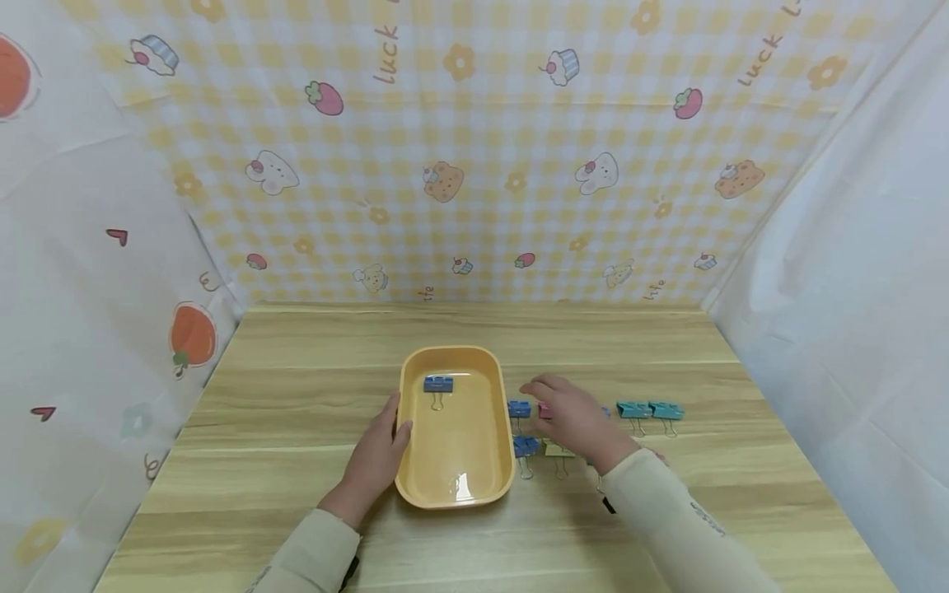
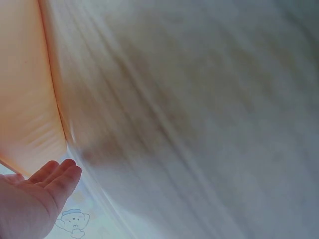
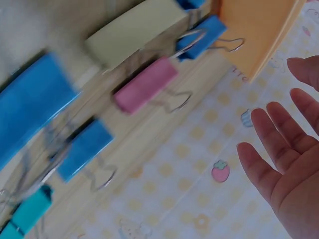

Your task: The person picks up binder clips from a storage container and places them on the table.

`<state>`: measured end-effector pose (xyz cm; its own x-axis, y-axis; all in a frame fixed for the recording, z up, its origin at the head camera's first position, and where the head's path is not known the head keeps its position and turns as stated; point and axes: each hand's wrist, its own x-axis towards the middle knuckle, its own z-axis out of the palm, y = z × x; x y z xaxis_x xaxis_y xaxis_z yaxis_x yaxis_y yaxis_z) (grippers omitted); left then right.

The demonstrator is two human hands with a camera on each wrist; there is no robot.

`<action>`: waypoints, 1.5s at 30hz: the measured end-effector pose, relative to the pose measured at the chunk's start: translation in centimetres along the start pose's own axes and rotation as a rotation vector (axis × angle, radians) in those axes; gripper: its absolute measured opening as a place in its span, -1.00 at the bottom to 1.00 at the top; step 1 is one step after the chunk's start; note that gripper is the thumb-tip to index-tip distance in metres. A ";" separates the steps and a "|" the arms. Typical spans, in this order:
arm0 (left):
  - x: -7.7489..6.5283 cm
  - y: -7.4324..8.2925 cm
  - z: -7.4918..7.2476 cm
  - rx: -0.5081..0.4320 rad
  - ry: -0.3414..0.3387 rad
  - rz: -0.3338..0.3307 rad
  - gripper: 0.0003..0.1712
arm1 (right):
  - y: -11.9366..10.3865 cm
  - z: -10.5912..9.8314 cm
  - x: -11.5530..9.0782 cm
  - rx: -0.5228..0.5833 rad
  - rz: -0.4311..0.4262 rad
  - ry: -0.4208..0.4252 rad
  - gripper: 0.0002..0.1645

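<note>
My left hand [image 1: 374, 461] holds the left rim of a yellow-orange tray [image 1: 452, 461], thumb over the inner edge and fingers along the outside wall. One blue binder clip [image 1: 438, 385] lies in the tray near its far end. To the tray's right, my right hand [image 1: 574, 418] hovers above rows of binder clips, its fingers spread and holding nothing. Nearest it are a blue clip [image 1: 521, 409], a pink clip [image 3: 145, 84] and a pale yellow clip [image 3: 134, 32]. The hand and forearm partly cover some clips in the head view.
Two teal binder clips [image 1: 650, 409] lie side by side at the right end of the far row. Another blue clip [image 1: 525, 446] sits close to the tray's right wall. A checked cloth [image 1: 474, 165] rises behind the wooden table [image 1: 296, 371], with pale cloths at both sides.
</note>
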<state>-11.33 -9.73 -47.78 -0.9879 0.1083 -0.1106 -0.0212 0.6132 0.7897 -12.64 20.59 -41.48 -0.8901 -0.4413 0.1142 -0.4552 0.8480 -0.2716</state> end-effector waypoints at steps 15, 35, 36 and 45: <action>0.0 0.3 -0.1 0.012 0.000 -0.008 -0.29 | -3.7 0.1 4.5 0.023 -0.068 -0.056 -0.50; 0.0 0.1 0.0 0.052 0.012 0.011 -0.29 | -7.1 -0.4 8.4 0.004 -0.133 -0.096 -0.48; 0.0 0.1 0.0 0.050 0.012 0.010 -0.29 | -7.2 -0.3 8.5 0.001 -0.135 -0.097 -0.48; 0.0 0.2 0.0 0.045 0.009 0.025 -0.30 | -8.3 0.3 10.0 0.025 -0.126 -0.119 -0.43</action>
<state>-11.30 -9.61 -47.63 -0.9895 0.1171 -0.0853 0.0104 0.6447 0.7644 -17.72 9.06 -38.36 -0.8160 -0.5770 0.0351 -0.5613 0.7765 -0.2863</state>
